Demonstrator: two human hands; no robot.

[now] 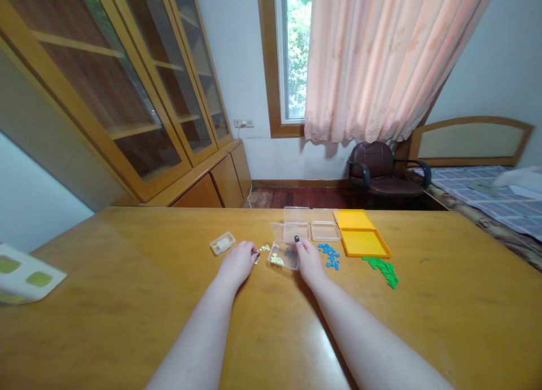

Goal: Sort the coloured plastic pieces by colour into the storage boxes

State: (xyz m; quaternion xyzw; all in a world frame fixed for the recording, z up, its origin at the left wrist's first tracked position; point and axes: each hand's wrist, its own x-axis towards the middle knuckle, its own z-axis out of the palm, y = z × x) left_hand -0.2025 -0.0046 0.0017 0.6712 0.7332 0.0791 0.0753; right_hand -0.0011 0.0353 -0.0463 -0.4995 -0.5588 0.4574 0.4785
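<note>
While both hands (273, 261) flank the clear box (284, 253), table edges lie far.

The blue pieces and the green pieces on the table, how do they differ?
The blue pieces lie close beside the right hand; the green pieces lie farther right, away from it. The blue pieces sit left of the yellow box; the green pieces sit just below it. Both are small loose heaps on the table.

My glossy wooden table (127, 299) has clear plastic boxes (284, 246), a yellow plastic tray (364, 242), and blue (330, 255) and green (385, 270) little pieces.
</note>
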